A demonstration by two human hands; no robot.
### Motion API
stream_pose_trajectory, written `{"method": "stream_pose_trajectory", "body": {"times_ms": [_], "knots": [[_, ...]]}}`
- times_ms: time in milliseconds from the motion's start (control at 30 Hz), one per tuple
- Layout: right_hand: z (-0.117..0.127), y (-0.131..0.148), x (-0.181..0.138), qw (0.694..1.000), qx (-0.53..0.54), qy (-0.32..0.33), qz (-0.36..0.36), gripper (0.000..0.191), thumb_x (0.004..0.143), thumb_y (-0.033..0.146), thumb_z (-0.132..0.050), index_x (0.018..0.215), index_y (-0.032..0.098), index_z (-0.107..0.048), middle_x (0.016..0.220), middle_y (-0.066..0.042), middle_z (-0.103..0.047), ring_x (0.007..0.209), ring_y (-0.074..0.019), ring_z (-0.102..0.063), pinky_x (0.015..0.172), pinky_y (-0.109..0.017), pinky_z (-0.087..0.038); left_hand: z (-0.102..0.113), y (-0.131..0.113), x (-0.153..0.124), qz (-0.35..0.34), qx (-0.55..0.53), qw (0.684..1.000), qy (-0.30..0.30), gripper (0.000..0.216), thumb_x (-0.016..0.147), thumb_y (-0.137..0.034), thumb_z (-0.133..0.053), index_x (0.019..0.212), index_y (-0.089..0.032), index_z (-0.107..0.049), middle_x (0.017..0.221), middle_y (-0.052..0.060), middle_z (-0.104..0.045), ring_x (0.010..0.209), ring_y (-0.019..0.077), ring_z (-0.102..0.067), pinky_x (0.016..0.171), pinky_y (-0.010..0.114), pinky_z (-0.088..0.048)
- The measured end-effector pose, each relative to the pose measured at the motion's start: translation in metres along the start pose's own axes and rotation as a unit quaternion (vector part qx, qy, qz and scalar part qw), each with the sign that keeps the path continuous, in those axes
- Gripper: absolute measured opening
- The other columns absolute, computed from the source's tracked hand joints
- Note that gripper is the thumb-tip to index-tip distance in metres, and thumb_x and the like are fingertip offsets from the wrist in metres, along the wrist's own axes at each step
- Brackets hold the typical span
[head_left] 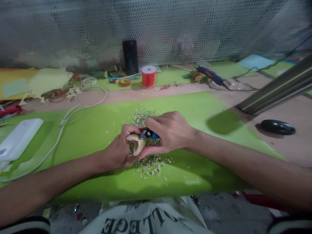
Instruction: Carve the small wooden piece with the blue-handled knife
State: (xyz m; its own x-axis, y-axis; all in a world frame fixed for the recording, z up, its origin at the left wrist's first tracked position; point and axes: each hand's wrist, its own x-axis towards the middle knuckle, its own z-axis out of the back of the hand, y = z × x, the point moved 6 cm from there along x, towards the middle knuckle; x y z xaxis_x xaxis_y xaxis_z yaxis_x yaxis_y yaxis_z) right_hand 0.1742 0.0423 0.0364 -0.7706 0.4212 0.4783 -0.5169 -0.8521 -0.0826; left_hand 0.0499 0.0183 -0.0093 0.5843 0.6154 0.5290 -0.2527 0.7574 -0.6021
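My left hand (pixel 118 148) is closed around a short, hollow bamboo piece (pixel 139 147), its pale, notched open end facing me. My right hand (pixel 172 131) grips a blue and black utility knife (pixel 153 135) held against the far right side of the bamboo. Fingers hide most of the knife, and its cutting edge is not clear to see. Both hands meet just above the green mat (pixel 97 130). Beneath and around them lies a heap of green and whitish shavings (pixel 151 167).
Behind stand a red thread spool (pixel 149 78), a dark cylinder (pixel 130 58) and a blue glue gun (pixel 211 74). At left lies a white power bank (pixel 20 138) with its cable (pixel 63 122). A metal post (pixel 278 85) and a black oval object (pixel 278 127) are at right.
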Motion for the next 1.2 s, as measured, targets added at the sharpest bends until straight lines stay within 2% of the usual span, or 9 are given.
{"method": "stream_pose_trajectory", "body": {"times_ms": [167,333,533,667,833,1000,1200], "knots": [[-0.004,0.001,0.000,1.000,-0.006,0.009,0.008,0.075,0.082,0.084,-0.022,0.078,0.018,-0.056,0.053,0.000,-0.051,0.044,-0.0109,-0.038,0.048,-0.027,-0.012,-0.001,0.001,0.002,0.017,-0.004,1.000,0.017,0.051,0.084,-0.039,-0.064,0.115,-0.022,-0.028,0.096,0.006,-0.053,0.072,0.0147,-0.056,0.057,0.027,-0.047],[-0.004,0.003,0.000,1.000,-0.015,0.017,0.010,0.076,0.083,0.084,-0.021,0.082,0.017,-0.059,0.056,-0.002,-0.056,0.044,-0.0112,-0.037,0.049,-0.028,-0.012,0.000,0.004,0.001,0.019,-0.002,1.000,0.013,0.049,0.080,-0.034,-0.067,0.112,-0.023,-0.032,0.097,0.005,-0.051,0.073,0.0147,-0.055,0.061,0.028,-0.048],[-0.011,0.003,-0.002,0.997,0.017,0.079,-0.004,0.076,0.087,0.080,-0.018,0.095,0.019,-0.062,0.064,-0.004,-0.064,0.048,-0.0139,-0.046,0.050,-0.028,-0.012,0.002,0.004,0.001,0.053,-0.004,0.999,0.007,0.048,0.083,-0.034,-0.064,0.114,-0.021,-0.031,0.098,0.008,-0.053,0.072,0.0149,-0.058,0.058,0.027,-0.047],[-0.019,0.001,-0.004,0.990,0.050,0.129,-0.017,0.076,0.090,0.075,-0.013,0.101,0.018,-0.061,0.068,-0.005,-0.067,0.049,-0.0143,-0.049,0.050,-0.029,-0.012,0.003,0.001,0.006,0.039,-0.024,0.999,-0.018,0.045,0.084,-0.032,-0.064,0.112,-0.023,-0.029,0.104,0.010,-0.057,0.082,0.0176,-0.064,0.064,0.029,-0.050],[-0.020,0.000,-0.003,0.988,0.074,0.130,-0.028,0.078,0.088,0.078,-0.014,0.103,0.017,-0.061,0.070,-0.006,-0.068,0.051,-0.0154,-0.052,0.050,-0.028,-0.013,0.001,0.004,0.004,0.023,-0.021,0.999,-0.014,0.048,0.084,-0.032,-0.064,0.116,-0.023,-0.028,0.104,0.012,-0.059,0.078,0.0180,-0.064,0.062,0.030,-0.051],[-0.022,0.000,-0.005,0.984,0.101,0.143,-0.040,0.081,0.087,0.079,-0.010,0.101,0.017,-0.061,0.068,-0.006,-0.068,0.050,-0.0164,-0.054,0.050,-0.027,-0.015,0.003,0.005,0.001,0.004,-0.005,0.999,-0.034,0.048,0.083,-0.027,-0.064,0.117,-0.022,-0.030,0.119,0.019,-0.054,0.102,0.0256,-0.062,0.079,0.040,-0.055],[-0.021,-0.003,-0.005,0.979,0.124,0.149,-0.065,0.084,0.086,0.081,-0.014,0.102,0.014,-0.062,0.066,-0.007,-0.068,0.050,-0.0169,-0.056,0.050,-0.027,-0.018,0.006,0.002,0.002,-0.002,0.015,0.999,-0.046,0.052,0.080,-0.020,-0.066,0.119,-0.021,-0.032,0.122,0.018,-0.051,0.114,0.0274,-0.058,0.091,0.045,-0.054]]}}
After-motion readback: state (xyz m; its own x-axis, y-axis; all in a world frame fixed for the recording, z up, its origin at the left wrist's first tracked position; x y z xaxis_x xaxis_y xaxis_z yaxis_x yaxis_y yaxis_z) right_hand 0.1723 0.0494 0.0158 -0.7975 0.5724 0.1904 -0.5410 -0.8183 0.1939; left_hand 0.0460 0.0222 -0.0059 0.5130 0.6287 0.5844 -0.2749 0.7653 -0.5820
